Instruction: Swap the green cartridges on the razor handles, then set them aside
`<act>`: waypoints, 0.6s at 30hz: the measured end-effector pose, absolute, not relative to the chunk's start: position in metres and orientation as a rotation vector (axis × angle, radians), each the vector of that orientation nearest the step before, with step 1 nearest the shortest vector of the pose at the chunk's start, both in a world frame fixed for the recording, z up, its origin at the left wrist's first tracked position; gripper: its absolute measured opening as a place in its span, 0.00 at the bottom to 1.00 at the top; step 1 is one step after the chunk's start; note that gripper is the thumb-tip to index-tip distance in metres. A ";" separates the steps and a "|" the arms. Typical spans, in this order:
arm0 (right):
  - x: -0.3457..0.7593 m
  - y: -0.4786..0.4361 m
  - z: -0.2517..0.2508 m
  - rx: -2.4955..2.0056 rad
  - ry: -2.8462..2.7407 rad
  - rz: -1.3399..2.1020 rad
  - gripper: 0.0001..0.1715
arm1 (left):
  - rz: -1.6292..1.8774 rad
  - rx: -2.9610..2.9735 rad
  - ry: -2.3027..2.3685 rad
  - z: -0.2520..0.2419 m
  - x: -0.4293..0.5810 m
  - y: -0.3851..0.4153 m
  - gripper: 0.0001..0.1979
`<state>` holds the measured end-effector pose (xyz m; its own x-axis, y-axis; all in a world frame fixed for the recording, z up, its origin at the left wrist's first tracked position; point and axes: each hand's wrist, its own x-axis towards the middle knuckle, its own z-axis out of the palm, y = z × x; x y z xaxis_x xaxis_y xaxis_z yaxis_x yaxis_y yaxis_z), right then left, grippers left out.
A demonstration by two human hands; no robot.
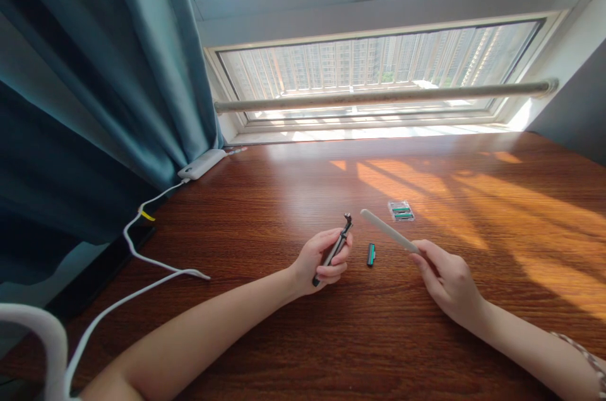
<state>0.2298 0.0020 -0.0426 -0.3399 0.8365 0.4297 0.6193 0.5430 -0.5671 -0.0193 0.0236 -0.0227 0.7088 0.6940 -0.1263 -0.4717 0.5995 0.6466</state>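
Note:
My left hand (324,265) is closed around a black and grey razor handle (332,252). Its bare head end points up and away from me, with no blade cartridge on it. Between the fingers and thumb of my right hand (445,275) is a pale flat stick with a rounded end (389,230), slanting up to the left towards the razor handle but apart from it. A loose black and green razor cartridge (371,255) lies on the table between my hands. Farther back sits a small clear case (401,211) with green and black cartridges inside.
The brown wooden table (284,350) reaches to the window, with sunlight across its right side. A white cable (142,256) runs along the left to a white power strip (202,165) beside the blue curtain (156,60). A pale rail (379,98) crosses the window.

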 end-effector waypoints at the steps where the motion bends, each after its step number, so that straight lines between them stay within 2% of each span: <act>1: 0.230 0.002 -0.043 -1.149 -2.114 0.408 0.06 | 0.698 0.627 0.393 -0.023 -0.019 0.024 0.12; 18: 0.229 0.002 -0.038 -1.139 -2.125 0.530 0.11 | 0.640 0.648 0.377 -0.024 -0.021 0.023 0.12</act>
